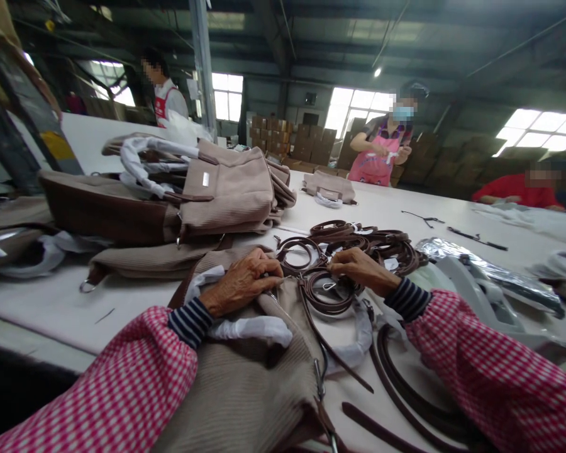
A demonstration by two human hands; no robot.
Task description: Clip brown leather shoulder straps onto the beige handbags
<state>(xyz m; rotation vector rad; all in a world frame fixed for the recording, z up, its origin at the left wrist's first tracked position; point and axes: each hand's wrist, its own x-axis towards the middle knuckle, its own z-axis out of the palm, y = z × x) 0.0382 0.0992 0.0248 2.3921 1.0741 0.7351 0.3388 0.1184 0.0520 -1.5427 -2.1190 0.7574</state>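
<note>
A long white work table (61, 308) is holding many bags and straps. A tan ribbed bag (236, 390) is lying right in front of the person, with its long side running from the person's lap out toward the hands. The left hand (243, 283) is pressing close on the bag's top edge, so it is the nearer hand. The right hand (363, 270) is reaching over a coil of brown straps (332, 296), with its fingers nearly closed; what they are holding is too hard to tell.
</note>
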